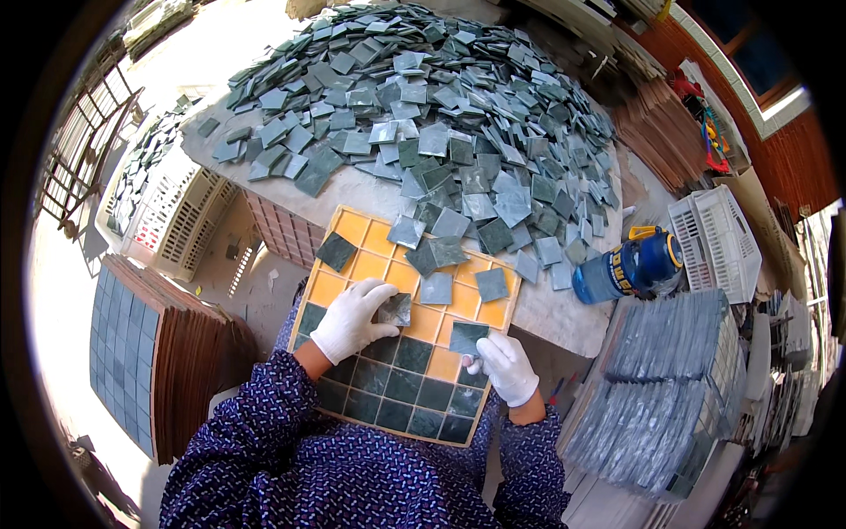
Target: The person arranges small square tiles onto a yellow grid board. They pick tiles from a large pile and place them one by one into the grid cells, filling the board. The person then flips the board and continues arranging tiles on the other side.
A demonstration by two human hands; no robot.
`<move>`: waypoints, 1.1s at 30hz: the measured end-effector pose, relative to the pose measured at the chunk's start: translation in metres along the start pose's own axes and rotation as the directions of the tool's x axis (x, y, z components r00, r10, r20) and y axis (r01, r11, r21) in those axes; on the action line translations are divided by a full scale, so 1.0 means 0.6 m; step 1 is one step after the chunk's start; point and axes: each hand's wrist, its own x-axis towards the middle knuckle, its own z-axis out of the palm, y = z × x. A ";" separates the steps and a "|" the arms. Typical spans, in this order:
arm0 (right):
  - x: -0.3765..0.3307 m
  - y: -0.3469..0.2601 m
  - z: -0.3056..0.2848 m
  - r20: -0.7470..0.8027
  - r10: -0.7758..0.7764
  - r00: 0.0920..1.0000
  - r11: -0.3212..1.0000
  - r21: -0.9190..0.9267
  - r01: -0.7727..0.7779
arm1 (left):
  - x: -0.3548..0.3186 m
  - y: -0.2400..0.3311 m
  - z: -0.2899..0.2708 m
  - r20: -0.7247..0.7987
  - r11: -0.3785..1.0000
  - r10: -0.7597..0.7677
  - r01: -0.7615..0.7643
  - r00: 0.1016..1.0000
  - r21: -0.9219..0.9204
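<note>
A grid tray with yellow cells [327, 286] rests on my lap and against the table edge. Dark green square stone tiles [371, 376] fill its near rows. In a white glove, my left hand [348, 322] pinches a green stone tile [398, 310] over the middle of the tray. My right hand [508, 370], gloved too, grips another stone tile [468, 337] at its edge, near the tray's right side. Several loose tiles [436, 288] lie across the far cells, some overlapping. Part of the tray's left side is hidden under my left hand and sleeve.
A large heap of stone tiles [476, 181] covers the pale table [564, 322] beyond the tray. A blue bottle [608, 275] lies at its right. Stacked tile sheets stand at left [123, 344] and right [643, 432]. White plastic crates [172, 220] flank the table.
</note>
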 end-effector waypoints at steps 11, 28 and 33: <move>0.024 0.010 0.024 -0.109 -0.310 0.945 0.729 -0.665 0.162 | -0.005 0.003 -0.003 -0.004 0.999 -0.029 0.029 1.000 -0.014; -0.032 -0.061 -0.024 -0.267 -0.505 0.821 0.617 -0.777 0.127 | -0.009 0.081 0.073 0.113 0.937 0.336 -0.344 0.935 0.058; -0.043 -0.057 -0.020 -0.379 -0.399 0.835 0.768 -0.635 0.079 | -0.002 0.104 0.061 0.253 0.923 0.324 -0.363 0.912 0.126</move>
